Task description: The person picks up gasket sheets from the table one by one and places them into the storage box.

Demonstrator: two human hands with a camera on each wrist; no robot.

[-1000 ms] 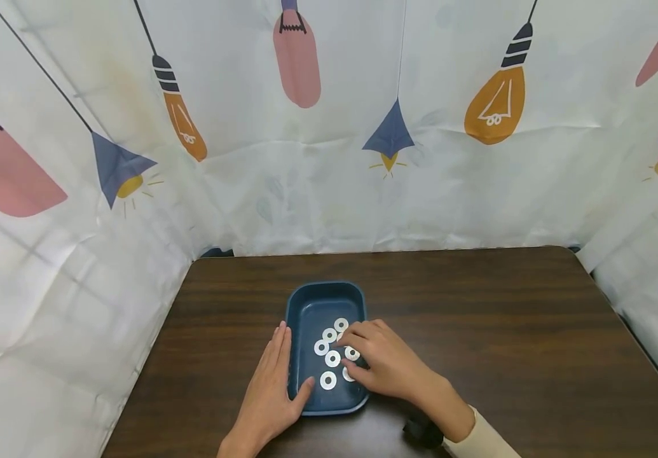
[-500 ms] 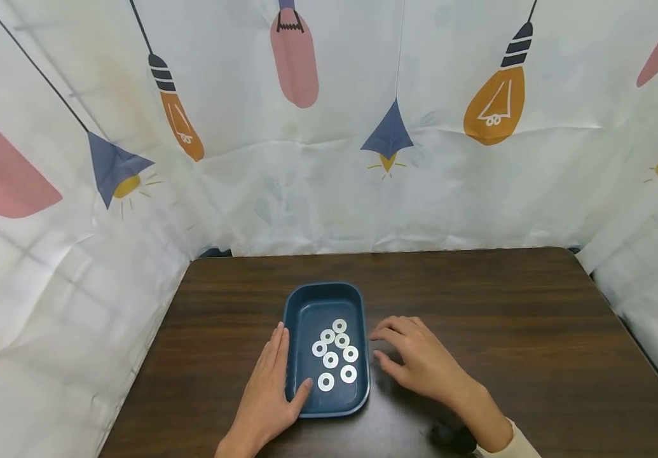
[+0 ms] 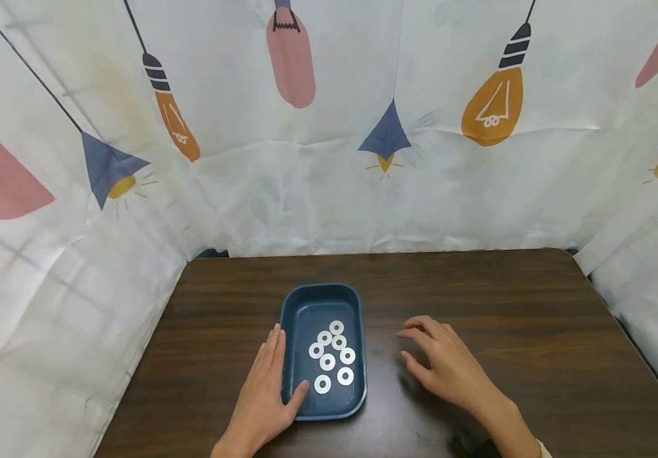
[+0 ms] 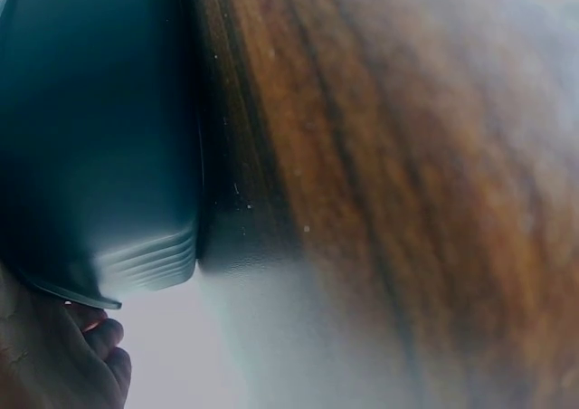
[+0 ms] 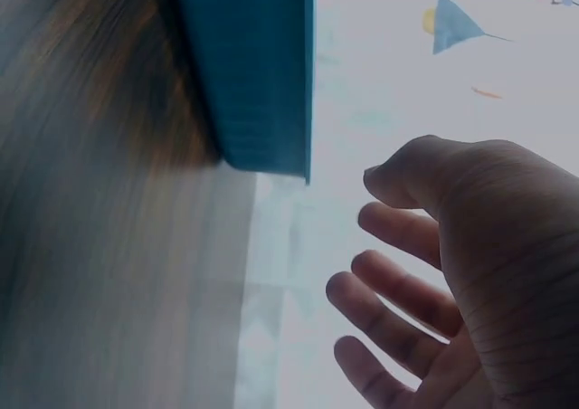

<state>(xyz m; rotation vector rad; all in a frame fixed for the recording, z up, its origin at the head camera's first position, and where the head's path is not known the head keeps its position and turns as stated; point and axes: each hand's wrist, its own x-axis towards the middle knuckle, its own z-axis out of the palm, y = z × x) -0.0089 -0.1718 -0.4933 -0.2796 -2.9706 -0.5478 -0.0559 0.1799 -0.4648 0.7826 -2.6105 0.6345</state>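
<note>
A dark blue rectangular tray [image 3: 314,310] lies on the table in the head view, with several flat white rings, like washers [image 3: 322,364], loose on its floor. My left hand [image 3: 261,394] rests against the tray's left side, fingers straight along the outside and thumb over the rim. In the left wrist view the tray's outer wall [image 4: 99,147] hides most of that hand. To the right of the tray, apart from it, my right hand [image 3: 451,366] hovers over the table. Its fingers are loosely bent and spread, holding nothing, as the right wrist view also shows.
The brown wood-grain table [image 3: 534,331] extends behind and to both sides of the tray. A white curtain [image 3: 317,184] printed with lamps and bulbs hangs around its back and sides. A small black object [image 3: 472,443] sits at the right wrist.
My right hand has lifted away from the rings in the tray and moved right, out over the table. The left hand stays at the tray's side, and the rings keep their arrangement.
</note>
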